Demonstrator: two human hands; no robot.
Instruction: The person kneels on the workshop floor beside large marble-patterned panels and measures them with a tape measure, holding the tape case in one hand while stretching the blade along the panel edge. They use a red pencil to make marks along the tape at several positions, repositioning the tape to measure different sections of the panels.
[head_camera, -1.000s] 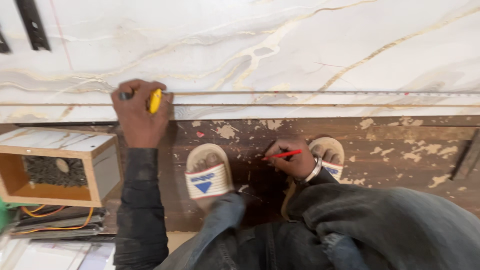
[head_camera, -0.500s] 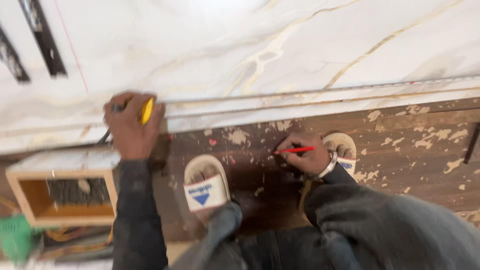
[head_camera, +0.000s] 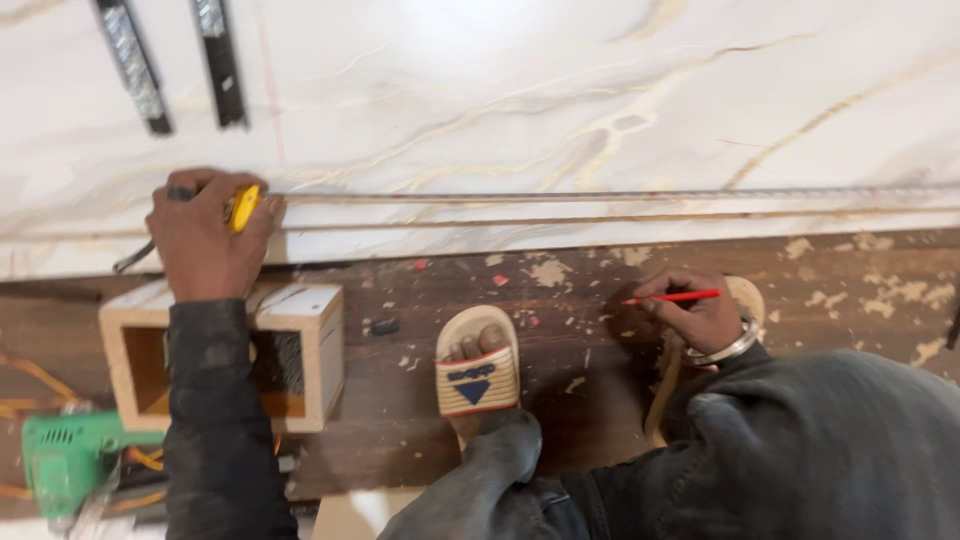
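White marble-patterned panel, left hand gripping yellow tape measure on it, right hand holding red pencil below.

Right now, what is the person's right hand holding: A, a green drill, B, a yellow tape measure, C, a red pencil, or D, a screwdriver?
C: the right hand pinches a red pencil above the dusty wooden floor, while the yellow tape measure sits in the left hand on the marble-patterned panel, and the green drill lies untouched.

Single head camera, looking steeply down, close over marble panel edge and wooden floor
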